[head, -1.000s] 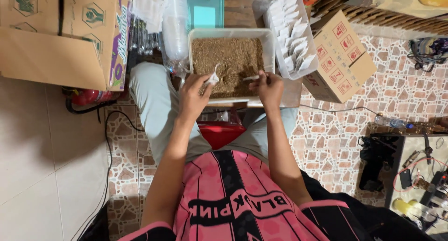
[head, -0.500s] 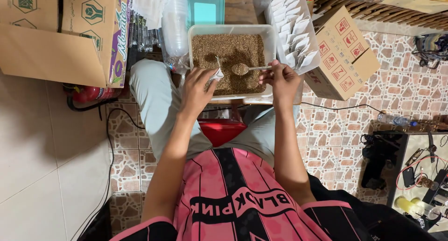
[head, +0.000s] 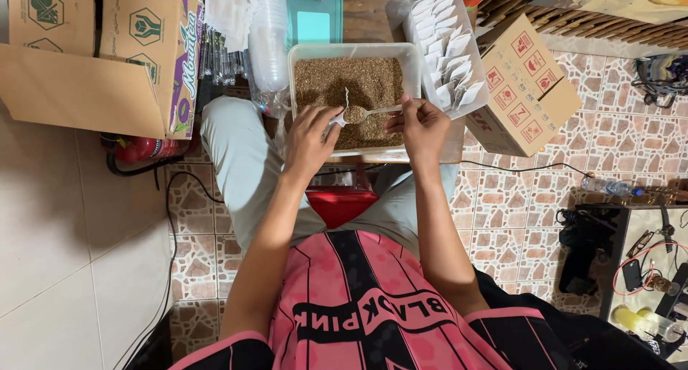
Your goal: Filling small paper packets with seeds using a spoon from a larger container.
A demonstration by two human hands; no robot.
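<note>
I see the left hand (head: 309, 137) with fingers pinched together on a small white paper sachet (head: 340, 116), held upright at the fingertips with its mouth facing the spoon. The right hand (head: 421, 126) is clamped on the handle end of a metal spoon (head: 369, 113); thumb and forefinger grip the handle, remaining fingers curled under. The spoon lies roughly level, its bowl pointing toward the left hand and loaded with brown granules. The bowl sits touching or just beside the sachet opening; I cannot tell which.

Both hands hover directly above the near half of a clear rectangular plastic tub (head: 414, 62), which is filled with the same brown granular material (head: 351, 83). Beyond and to the outer side of the right hand stands a tray of white sachets (head: 448, 51), packed upright in rows. Further out on that side rests a closed cardboard box (head: 523, 87). Beyond the left hand is a stack of clear plastic cups (head: 269, 40), and well outward of it an open cardboard carton (head: 86, 62).
</note>
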